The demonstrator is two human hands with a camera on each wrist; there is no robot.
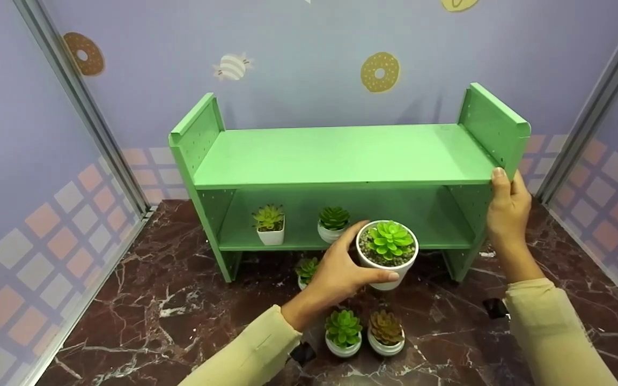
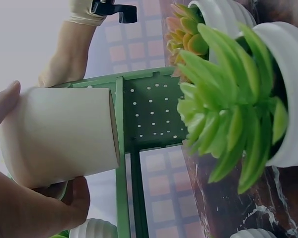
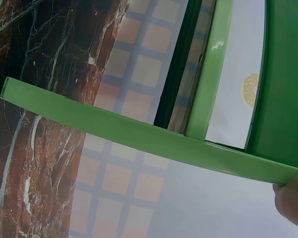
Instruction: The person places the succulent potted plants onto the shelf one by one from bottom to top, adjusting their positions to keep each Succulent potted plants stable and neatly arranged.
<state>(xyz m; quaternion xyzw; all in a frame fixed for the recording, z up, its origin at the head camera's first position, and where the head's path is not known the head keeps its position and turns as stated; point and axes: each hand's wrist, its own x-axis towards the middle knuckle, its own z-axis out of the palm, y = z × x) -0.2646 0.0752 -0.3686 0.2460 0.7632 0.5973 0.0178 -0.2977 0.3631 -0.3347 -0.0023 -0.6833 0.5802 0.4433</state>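
My left hand grips a white potted succulent by its sides, thumb in front and fingers behind. The pot is raised in front of the green shelf, tilted so its bright green rosette and gravel show. In the left wrist view the smooth white pot lies between the thumb and fingers. My right hand holds the shelf's right side panel, its thumb on the front edge at upper-board height. The right wrist view shows that panel edge, with part of the hand at the right border.
On the lower board stand a succulent in a square pot and a dark green one. A third succulent is partly behind my left hand. Nearer on the marble table are a green succulent and a brownish one.
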